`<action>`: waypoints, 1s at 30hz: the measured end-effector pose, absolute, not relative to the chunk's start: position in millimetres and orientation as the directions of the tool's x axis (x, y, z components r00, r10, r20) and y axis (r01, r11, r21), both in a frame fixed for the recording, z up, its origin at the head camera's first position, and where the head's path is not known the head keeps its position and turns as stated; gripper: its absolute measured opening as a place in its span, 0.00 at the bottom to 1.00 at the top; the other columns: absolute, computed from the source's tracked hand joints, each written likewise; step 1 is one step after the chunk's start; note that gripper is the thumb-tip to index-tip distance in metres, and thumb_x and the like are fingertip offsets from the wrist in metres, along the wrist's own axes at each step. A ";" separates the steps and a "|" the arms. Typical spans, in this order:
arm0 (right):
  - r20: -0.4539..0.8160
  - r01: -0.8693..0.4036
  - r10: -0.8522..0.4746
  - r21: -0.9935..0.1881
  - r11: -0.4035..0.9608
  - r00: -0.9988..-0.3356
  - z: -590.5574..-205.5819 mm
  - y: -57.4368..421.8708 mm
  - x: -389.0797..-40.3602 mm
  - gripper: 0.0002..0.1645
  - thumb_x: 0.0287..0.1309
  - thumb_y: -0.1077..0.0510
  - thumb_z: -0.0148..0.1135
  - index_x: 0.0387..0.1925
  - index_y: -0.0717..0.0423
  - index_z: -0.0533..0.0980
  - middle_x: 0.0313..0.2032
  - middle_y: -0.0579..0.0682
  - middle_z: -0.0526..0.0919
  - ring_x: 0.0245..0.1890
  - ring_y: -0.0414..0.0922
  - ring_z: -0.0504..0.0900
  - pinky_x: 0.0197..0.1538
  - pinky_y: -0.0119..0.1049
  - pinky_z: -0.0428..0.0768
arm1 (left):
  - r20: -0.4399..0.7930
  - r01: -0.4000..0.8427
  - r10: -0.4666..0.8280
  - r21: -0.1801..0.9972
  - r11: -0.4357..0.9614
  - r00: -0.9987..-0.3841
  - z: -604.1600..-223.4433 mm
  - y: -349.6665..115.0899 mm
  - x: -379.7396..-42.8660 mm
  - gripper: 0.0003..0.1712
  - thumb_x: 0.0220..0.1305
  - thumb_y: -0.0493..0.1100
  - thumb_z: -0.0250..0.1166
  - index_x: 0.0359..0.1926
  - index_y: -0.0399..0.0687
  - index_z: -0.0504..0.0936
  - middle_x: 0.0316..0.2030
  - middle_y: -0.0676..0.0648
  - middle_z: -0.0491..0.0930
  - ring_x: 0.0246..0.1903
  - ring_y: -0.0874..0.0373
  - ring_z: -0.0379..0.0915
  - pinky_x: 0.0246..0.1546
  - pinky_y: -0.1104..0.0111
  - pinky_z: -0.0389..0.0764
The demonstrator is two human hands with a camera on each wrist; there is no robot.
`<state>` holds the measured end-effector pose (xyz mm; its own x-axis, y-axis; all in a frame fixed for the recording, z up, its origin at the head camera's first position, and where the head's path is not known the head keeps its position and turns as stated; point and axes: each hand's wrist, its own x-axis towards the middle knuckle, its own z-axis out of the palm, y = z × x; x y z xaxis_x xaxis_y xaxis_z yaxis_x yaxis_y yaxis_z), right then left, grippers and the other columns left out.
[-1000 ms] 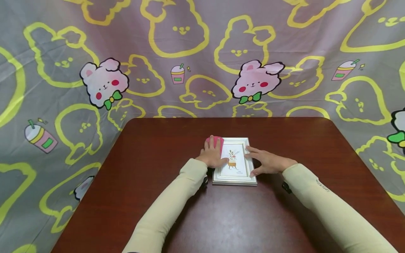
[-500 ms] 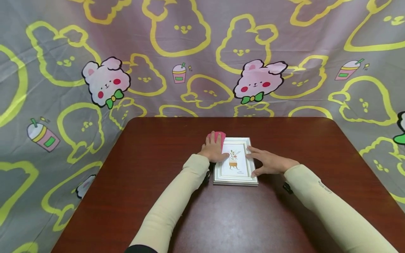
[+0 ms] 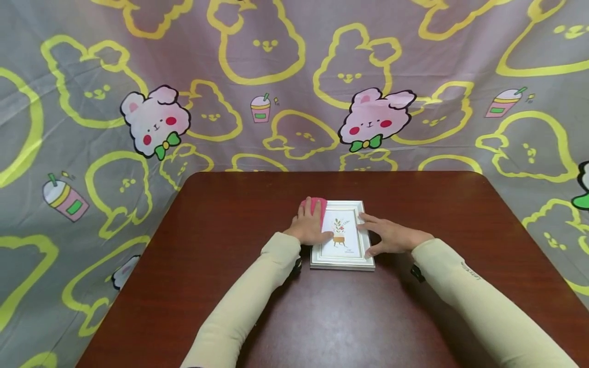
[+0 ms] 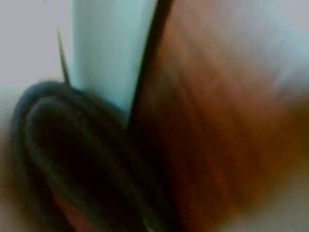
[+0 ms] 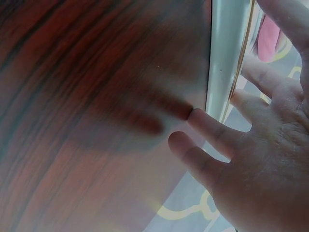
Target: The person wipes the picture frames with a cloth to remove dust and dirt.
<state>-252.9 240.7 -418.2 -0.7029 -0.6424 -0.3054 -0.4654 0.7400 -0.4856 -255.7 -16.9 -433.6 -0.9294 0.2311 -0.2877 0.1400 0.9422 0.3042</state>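
A white picture frame (image 3: 342, 265) with a printed plant in a pot lies face up on the table. My left hand (image 3: 307, 228) rests with extended fingers on a pink cloth (image 3: 323, 205) at the frame's left side, its thumb reaching over the picture. At the right border, my right hand (image 3: 391, 236) touches the frame with spread fingers and thumb. In the right wrist view, the fingers (image 5: 212, 130) are at the frame's side (image 5: 229, 53), and part of the pink cloth (image 5: 268, 41) shows beyond. The left wrist view is blurred, with the frame's side (image 4: 113, 48) near a dark band (image 4: 82, 150).
The dark red-brown wooden table (image 3: 221, 214) has rounded far corners. Behind it and along both sides hangs a grey curtain (image 3: 294, 46) with yellow outlines and cartoon rabbits.
My left hand and the pink cloth slid away from me along the frame's left side, then came back toward me. My right hand and the frame stayed in place.
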 end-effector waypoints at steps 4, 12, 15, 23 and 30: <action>-0.300 -0.461 -0.638 -0.487 0.742 -0.709 -418.5 243.1 -254.0 0.51 0.55 0.43 0.72 0.74 0.58 0.61 0.78 0.61 0.46 0.75 0.64 0.53 0.71 0.64 0.60 | -0.294 0.157 0.240 0.277 0.948 -0.925 -435.3 -13.7 -240.7 0.57 0.65 0.67 0.56 0.80 0.48 0.36 0.80 0.38 0.28 0.79 0.38 0.34 0.72 0.48 0.60; -0.308 -0.461 -0.634 -0.479 0.747 -0.709 -422.6 246.7 -254.1 0.51 0.54 0.43 0.72 0.73 0.59 0.61 0.78 0.62 0.46 0.75 0.65 0.53 0.71 0.62 0.61 | -0.303 0.187 0.253 0.231 0.955 -0.919 -437.6 -8.2 -194.5 0.55 0.66 0.68 0.54 0.79 0.45 0.40 0.79 0.36 0.33 0.78 0.37 0.38 0.71 0.51 0.64; -0.310 -0.460 -0.632 -0.476 0.750 -0.710 -423.9 246.2 -253.9 0.52 0.54 0.43 0.72 0.73 0.59 0.61 0.78 0.62 0.47 0.75 0.64 0.54 0.70 0.62 0.62 | -0.298 0.192 0.265 0.252 0.948 -0.917 -435.8 -9.0 -181.1 0.54 0.67 0.67 0.54 0.79 0.44 0.41 0.79 0.36 0.33 0.78 0.36 0.38 0.72 0.51 0.64; -0.297 -0.481 -0.647 -0.473 0.739 -0.703 -426.6 242.2 -253.7 0.51 0.54 0.43 0.72 0.73 0.58 0.61 0.78 0.62 0.47 0.75 0.65 0.54 0.71 0.63 0.60 | -0.228 0.221 0.292 0.292 0.931 -0.929 -439.1 -18.3 -162.0 0.49 0.71 0.63 0.52 0.79 0.40 0.44 0.79 0.34 0.36 0.77 0.34 0.39 0.71 0.48 0.63; -0.274 -0.483 -0.651 -0.483 0.730 -0.708 -423.8 242.7 -255.3 0.51 0.54 0.43 0.72 0.73 0.58 0.62 0.78 0.62 0.47 0.75 0.65 0.53 0.71 0.63 0.60 | -0.087 0.206 0.253 0.363 0.909 -0.964 -447.2 -15.8 -166.9 0.41 0.74 0.55 0.49 0.78 0.41 0.47 0.78 0.33 0.38 0.77 0.33 0.40 0.69 0.42 0.62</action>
<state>-255.3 242.7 -423.8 -0.7084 -0.6506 -0.2738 -0.4835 0.7298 -0.4833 -166.9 -15.8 -447.2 -0.9636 0.2530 -0.0869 0.2060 0.9089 0.3627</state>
